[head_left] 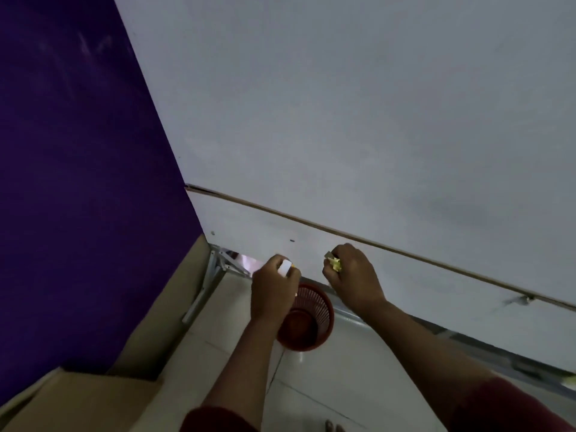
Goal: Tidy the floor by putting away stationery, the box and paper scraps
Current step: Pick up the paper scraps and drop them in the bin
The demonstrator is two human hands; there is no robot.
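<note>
A red mesh waste basket [314,319] stands on the tiled floor under the edge of a white table. My left hand [272,288] hovers over the basket's left rim, closed around a small white paper scrap [284,268]. My right hand [352,275] is just right of it, above the basket's far rim, clenched on crumpled yellow paper scraps [335,264]. The basket's inside looks dark; I cannot tell what lies in it.
A white tabletop [343,120] fills the upper frame, its folding metal leg [202,294] to the left of the basket. A purple wall [78,166] and cardboard sheets [87,397] stand on the left. Pale floor tiles [343,385] lie below.
</note>
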